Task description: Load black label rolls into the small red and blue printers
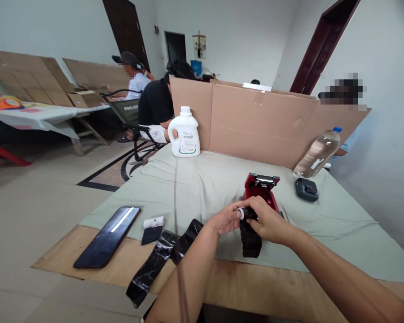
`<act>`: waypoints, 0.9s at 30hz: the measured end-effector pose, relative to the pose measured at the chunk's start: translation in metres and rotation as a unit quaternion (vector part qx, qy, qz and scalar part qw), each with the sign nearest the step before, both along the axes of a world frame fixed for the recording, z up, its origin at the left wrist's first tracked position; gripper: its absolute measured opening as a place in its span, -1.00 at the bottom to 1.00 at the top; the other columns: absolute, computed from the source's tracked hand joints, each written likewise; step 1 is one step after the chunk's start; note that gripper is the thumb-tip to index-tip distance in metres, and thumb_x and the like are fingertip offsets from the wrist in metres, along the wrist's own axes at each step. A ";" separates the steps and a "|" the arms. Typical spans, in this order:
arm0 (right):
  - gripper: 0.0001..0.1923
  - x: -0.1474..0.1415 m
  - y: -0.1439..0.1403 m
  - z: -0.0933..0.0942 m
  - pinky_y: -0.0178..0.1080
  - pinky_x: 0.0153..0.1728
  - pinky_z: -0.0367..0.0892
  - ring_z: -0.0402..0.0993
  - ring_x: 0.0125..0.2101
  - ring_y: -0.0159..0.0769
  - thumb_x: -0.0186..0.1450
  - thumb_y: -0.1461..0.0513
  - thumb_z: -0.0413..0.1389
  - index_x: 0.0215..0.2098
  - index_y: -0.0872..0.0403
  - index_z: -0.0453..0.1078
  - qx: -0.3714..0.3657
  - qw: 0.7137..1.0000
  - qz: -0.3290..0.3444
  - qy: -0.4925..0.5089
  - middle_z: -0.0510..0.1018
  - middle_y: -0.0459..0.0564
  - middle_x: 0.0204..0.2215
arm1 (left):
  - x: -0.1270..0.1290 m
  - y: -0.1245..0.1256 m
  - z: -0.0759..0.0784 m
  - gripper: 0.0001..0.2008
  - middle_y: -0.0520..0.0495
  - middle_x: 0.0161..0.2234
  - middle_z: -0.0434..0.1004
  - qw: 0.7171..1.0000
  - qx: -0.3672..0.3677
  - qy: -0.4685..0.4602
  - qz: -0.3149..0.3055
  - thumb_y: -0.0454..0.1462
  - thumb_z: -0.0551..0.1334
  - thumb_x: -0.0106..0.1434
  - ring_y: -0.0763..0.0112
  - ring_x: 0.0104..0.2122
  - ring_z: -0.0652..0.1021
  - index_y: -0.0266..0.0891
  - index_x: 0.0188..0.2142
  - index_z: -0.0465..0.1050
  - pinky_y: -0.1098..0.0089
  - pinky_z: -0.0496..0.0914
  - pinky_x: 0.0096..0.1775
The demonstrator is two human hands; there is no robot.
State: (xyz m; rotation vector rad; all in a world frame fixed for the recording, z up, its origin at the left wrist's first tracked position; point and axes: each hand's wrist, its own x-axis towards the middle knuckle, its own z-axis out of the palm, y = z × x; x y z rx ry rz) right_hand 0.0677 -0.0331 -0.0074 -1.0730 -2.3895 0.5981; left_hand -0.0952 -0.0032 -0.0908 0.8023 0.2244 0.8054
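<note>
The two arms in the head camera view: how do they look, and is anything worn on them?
Both forearms are bare up to the frame edge: no sleeves, gloves or watch show. The left hand and right hand carry no visible ring or marking. The fingers are partly tucked, so small details on them cannot be told.

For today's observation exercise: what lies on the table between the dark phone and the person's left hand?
In the head view, between phone and left hand lie a small white-topped roll and black marbled strips.
</note>
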 end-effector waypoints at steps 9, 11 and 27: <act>-0.51 -0.011 -0.001 0.003 0.03 0.02 0.23 0.27 -0.03 -0.08 0.11 0.35 0.16 0.03 -0.01 0.31 0.060 0.997 0.028 -0.031 0.45 0.05 -0.07 | 0.002 0.001 -0.003 -0.24 -0.17 -0.19 0.53 0.999 0.017 -0.005 0.037 0.03 0.54 -0.33 0.17 -0.12 0.52 -0.28 -0.14 0.48 0.38 0.32 -0.18; -0.51 -0.011 -0.004 0.002 0.05 0.02 0.21 0.27 -0.03 -0.06 0.16 0.26 0.19 0.07 0.01 0.29 0.083 0.995 0.024 -0.055 0.46 0.08 -0.06 | 0.002 0.001 -0.004 -0.21 -0.17 -0.22 0.53 0.999 0.019 0.002 0.037 0.06 0.53 -0.36 0.17 -0.15 0.53 -0.30 -0.15 0.48 0.37 0.33 -0.21; -0.71 0.000 0.002 0.015 0.01 -0.10 0.27 0.37 -0.17 -0.07 0.26 0.25 0.11 -0.04 0.08 0.39 0.140 0.982 0.039 -0.119 0.54 0.13 -0.20 | 0.005 0.000 -0.003 -0.18 -0.16 -0.31 0.53 0.996 0.061 0.033 0.054 0.18 0.45 -0.28 0.19 -0.22 0.53 -0.36 -0.14 0.50 0.39 0.34 -0.27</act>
